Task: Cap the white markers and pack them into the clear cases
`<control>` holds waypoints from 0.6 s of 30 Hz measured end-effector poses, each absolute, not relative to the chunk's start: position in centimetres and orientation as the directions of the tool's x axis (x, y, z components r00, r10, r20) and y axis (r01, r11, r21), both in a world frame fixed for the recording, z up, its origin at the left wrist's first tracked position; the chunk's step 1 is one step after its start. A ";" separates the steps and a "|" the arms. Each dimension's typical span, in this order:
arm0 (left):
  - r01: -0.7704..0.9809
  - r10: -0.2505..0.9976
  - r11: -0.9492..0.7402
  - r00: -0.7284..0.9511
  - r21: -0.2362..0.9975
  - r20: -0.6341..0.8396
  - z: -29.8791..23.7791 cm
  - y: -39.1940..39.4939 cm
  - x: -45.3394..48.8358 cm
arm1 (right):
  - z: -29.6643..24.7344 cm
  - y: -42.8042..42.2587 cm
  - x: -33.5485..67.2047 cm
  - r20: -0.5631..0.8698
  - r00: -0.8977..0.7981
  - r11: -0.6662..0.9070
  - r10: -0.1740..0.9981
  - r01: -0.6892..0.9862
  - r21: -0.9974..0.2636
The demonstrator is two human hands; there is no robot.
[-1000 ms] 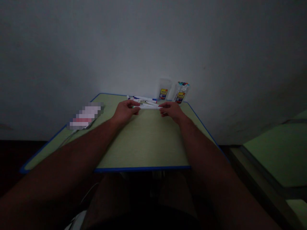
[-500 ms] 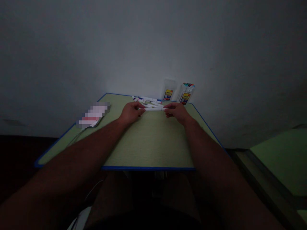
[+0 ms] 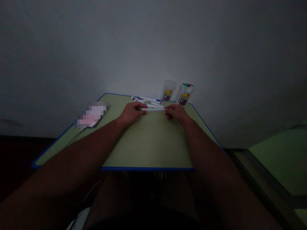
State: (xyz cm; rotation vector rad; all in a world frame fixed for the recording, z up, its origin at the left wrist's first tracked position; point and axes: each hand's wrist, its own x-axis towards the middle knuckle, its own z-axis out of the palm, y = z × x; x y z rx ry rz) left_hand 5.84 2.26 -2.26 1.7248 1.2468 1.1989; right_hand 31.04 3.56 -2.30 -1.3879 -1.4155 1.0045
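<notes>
A white marker with a green tip at its left end lies level between my two hands, above the far half of the table. My left hand pinches its left end between thumb and fingers. At the other end, the fingers of my right hand are closed on the marker. Just behind it, several more white markers lie in a loose pile, some with blue, purple or red ends. My hands partly cover the nearer ones.
A clear plastic case with a yellow label stands against the wall. Right of it, a similar case holds several colored markers. On the left lies a phone, its screen blurred, with a cable attached. The table has a blue edge.
The marker between my hands has shifted or turned slightly, so its green left end now shows. Both hands stay in nearly the same place, and the view has tilted a little.
</notes>
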 end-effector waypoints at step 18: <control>0.540 0.960 -0.256 0.044 0.802 0.277 -3.3 3.4 5.2 | -1.8 3.2 30.2 0.283 -0.077 0.293 0.956 0.247 -0.924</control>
